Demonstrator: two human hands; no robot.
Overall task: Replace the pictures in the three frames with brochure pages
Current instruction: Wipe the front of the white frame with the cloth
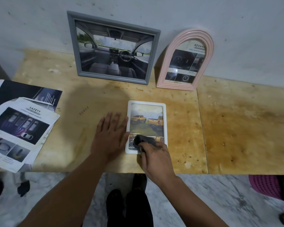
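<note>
Our right hand (156, 154) has its fingers curled around a dark cloth (142, 140), pressing it on the white frame (164, 128) lying flat mid-tabletop (236, 128). Left hand (111, 135) rests flat, fingers spread, against the frame's left edge. Grey frame (72, 46) and pink arched frame (170, 63) lean on the far wall; brochure pages (21, 128) lie left.

Surfaces: stained wood, plastic, glossy paper.
Worktop (236, 128) is rough, blotched plywood. White frame (164, 122) looks smooth plastic; grey frame (72, 46) matt; pink frame (210, 46) ridged, its front reflective. Brochure pages (23, 128) glossy, creased paper.
</note>
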